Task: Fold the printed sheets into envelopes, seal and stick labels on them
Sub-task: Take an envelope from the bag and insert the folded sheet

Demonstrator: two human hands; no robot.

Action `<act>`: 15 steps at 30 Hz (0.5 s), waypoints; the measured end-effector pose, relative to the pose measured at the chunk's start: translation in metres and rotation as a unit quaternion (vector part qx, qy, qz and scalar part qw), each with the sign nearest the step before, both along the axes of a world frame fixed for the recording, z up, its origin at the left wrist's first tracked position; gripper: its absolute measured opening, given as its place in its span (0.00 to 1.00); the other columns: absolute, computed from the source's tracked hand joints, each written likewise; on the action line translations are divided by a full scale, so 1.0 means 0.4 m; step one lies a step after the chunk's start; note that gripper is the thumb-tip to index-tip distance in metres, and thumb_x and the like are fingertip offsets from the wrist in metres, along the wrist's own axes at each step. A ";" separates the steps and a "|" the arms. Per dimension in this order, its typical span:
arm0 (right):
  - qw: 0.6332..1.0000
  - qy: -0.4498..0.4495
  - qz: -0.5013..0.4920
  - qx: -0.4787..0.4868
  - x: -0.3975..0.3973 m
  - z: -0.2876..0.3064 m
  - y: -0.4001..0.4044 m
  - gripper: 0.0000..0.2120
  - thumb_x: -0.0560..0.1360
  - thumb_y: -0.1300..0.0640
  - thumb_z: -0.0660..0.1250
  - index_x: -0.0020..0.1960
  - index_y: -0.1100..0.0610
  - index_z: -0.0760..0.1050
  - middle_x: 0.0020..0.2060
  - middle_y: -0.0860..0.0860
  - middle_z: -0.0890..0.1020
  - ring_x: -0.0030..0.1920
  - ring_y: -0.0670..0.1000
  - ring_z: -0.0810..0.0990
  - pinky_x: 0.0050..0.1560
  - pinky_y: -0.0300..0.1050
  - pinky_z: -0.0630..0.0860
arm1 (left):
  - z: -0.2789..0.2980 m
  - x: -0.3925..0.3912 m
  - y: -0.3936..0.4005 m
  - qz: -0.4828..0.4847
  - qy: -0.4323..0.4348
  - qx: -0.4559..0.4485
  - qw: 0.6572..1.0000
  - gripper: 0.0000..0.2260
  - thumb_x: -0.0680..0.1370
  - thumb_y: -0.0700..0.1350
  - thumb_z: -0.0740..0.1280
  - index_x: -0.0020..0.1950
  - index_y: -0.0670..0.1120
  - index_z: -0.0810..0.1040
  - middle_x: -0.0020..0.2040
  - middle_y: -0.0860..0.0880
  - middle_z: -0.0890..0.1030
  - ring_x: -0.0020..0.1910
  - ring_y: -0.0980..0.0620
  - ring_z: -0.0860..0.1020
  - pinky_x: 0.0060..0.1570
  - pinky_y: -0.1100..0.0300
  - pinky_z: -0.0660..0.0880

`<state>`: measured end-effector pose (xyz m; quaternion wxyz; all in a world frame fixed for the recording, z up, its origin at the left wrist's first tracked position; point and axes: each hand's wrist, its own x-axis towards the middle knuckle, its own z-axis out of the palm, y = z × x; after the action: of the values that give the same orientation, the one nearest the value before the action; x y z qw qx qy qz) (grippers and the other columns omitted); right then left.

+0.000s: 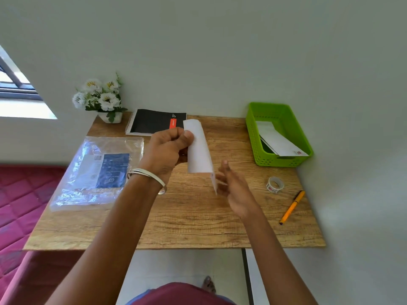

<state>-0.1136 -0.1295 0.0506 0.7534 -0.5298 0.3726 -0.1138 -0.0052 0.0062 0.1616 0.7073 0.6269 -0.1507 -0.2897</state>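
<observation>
A folded white sheet (pixel 198 148) hangs above the middle of the wooden table (pixel 187 223). My left hand (pixel 167 150) pinches its left edge between thumb and fingers. My right hand (pixel 233 188) is just right of the sheet's lower corner, fingers spread, fingertips close to or touching the paper's edge. A clear plastic pack of printed sheets (pixel 99 172) lies on the left of the table. In the green basket (pixel 279 159) at the back right lies a white envelope (pixel 279 142). A small roll of labels (pixel 274 185) sits right of my hands.
An orange pen (pixel 291 207) lies near the table's right edge. A black spiral notebook (pixel 156 122) and a pot of white flowers (pixel 101 97) stand at the back by the wall. A red quilted bed (pixel 19 194) borders the table's left side.
</observation>
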 end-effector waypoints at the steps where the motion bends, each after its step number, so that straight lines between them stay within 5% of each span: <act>1: 0.998 0.013 0.022 0.057 0.002 -0.013 0.000 0.33 0.64 0.33 0.67 0.56 0.58 0.76 0.47 0.56 0.78 0.46 0.55 0.76 0.41 0.46 0.73 | -0.003 0.000 0.000 -0.010 0.039 -0.016 0.999 0.07 0.78 0.43 0.63 0.44 0.42 0.78 0.38 0.49 0.80 0.35 0.56 0.79 0.33 0.62 0.77; 3: 0.988 0.025 0.040 0.150 0.006 -0.039 0.002 0.35 0.65 0.34 0.69 0.61 0.58 0.73 0.49 0.59 0.78 0.49 0.58 0.76 0.43 0.48 0.75 | -0.012 0.004 0.005 -0.024 0.117 -0.033 0.992 0.07 0.79 0.44 0.62 0.50 0.43 0.78 0.42 0.48 0.81 0.38 0.54 0.80 0.37 0.59 0.79; 7: 0.979 0.038 -0.027 0.199 0.003 -0.069 -0.009 0.26 0.61 0.53 0.79 0.54 0.64 0.78 0.47 0.62 0.81 0.43 0.56 0.80 0.37 0.48 0.80 | -0.046 0.031 0.036 0.000 0.177 0.000 0.984 0.07 0.79 0.46 0.63 0.53 0.45 0.77 0.45 0.47 0.81 0.42 0.50 0.81 0.37 0.56 0.80; 10: 0.973 0.020 -0.143 0.181 -0.016 -0.087 -0.036 0.18 0.66 0.64 0.76 0.54 0.65 0.78 0.50 0.59 0.83 0.43 0.55 0.81 0.35 0.49 0.80 | -0.088 0.072 0.067 0.042 0.085 0.109 0.990 0.06 0.78 0.48 0.64 0.49 0.47 0.78 0.48 0.47 0.81 0.47 0.47 0.80 0.41 0.53 0.77; 15: 0.976 0.017 -0.202 0.078 -0.062 -0.087 -0.099 0.23 0.69 0.71 0.71 0.62 0.63 0.72 0.55 0.58 0.80 0.44 0.51 0.80 0.40 0.48 0.78 | -0.217 0.130 0.101 0.075 -0.084 0.295 0.949 0.05 0.76 0.46 0.68 0.42 0.46 0.80 0.46 0.45 0.81 0.46 0.45 0.79 0.49 0.48 0.78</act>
<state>-0.1385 -0.1693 0.0158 0.7476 -0.3847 0.4922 -0.2255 0.0469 0.0466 0.0748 0.4956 0.8391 -0.0699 -0.2133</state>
